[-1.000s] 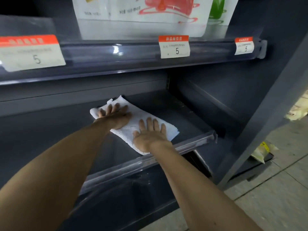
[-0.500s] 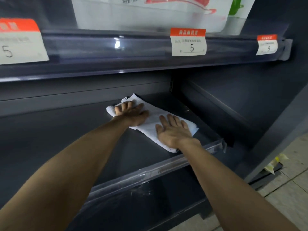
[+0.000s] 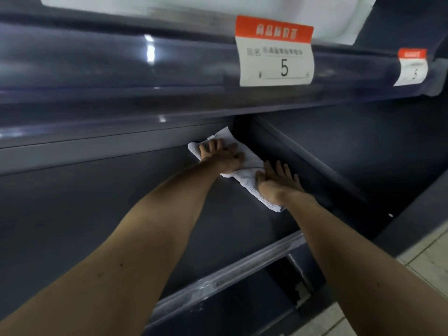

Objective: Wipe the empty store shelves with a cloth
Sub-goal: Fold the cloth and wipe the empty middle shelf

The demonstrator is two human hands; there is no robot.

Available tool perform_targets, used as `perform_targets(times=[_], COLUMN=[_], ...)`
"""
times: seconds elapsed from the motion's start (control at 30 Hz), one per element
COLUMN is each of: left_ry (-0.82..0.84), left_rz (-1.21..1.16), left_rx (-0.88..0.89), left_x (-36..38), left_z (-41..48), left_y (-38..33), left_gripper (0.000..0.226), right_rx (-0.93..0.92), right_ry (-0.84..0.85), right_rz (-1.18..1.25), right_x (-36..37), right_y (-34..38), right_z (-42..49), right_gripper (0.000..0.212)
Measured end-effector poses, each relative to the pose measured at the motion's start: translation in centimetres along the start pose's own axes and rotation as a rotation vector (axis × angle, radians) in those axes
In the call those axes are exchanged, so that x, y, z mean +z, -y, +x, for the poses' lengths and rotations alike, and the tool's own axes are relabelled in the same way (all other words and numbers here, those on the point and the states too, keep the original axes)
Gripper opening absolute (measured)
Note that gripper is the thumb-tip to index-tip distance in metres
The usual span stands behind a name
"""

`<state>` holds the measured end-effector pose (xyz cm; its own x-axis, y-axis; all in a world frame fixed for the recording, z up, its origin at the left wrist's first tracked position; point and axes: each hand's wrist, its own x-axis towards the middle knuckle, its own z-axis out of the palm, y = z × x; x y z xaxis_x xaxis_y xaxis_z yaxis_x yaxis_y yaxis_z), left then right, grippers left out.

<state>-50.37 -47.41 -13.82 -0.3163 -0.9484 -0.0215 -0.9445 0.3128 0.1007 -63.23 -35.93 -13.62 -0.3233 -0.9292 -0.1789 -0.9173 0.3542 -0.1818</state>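
The fingers of the left hand point(image 3: 221, 155) lie flat and slightly apart, pressing on the far end of a white cloth point(image 3: 244, 175); the fingers of the right hand point(image 3: 278, 181) are also straight and a little spread, palm down on the near end. The cloth is a long folded piece with a woven, waffle-like texture, and it lies on the dark grey shelf point(image 3: 121, 214) in its back right corner, touching the side wall. The shelf surface is smooth and matte, with a clear plastic strip point(image 3: 218, 280) along its front edge. Above, a glossy rail carries a paper price tag point(image 3: 275, 53) with an orange top and the number 5.
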Motion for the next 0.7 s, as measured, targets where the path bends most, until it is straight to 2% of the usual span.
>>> perform_targets(times=[0.13, 0.3, 0.47, 0.53, 0.63, 0.7], left_ry=[0.007, 0.006, 0.003, 0.010, -0.008, -0.032], left_rz=[-0.050, -0.083, 0.051, 0.126, 0.156, 0.205], left_rx=[-0.052, -0.174, -0.370, -0.416, -0.456, -0.452], left_x=[0.0, 0.0, -0.1, -0.7, -1.4, -1.3], left_z=[-1.3, -5.6, -12.3, -14.8, -17.2, -18.1], left_y=[1.0, 3.3, 6.0, 7.0, 8.2, 8.7], left_gripper=[0.061, 0.062, 0.062, 0.063, 0.066, 0.067], right_rx=[-0.053, -0.223, -0.398, -0.386, -0.344, -0.351], right_ry=[-0.012, -0.016, -0.043, -0.049, 0.049, 0.092], right_rz=[-0.047, -0.146, -0.304, -0.240, 0.030, 0.051], right_x=[0.3, 0.7, 0.0, -0.1, 1.3, 2.5], right_y=[0.3, 1.6, 4.6, 6.1, 8.0, 8.5], right_z=[-1.0, -3.2, -7.4, -8.7, -9.1, -8.6], right_gripper=[0.059, 0.056, 0.050, 0.048, 0.053, 0.056])
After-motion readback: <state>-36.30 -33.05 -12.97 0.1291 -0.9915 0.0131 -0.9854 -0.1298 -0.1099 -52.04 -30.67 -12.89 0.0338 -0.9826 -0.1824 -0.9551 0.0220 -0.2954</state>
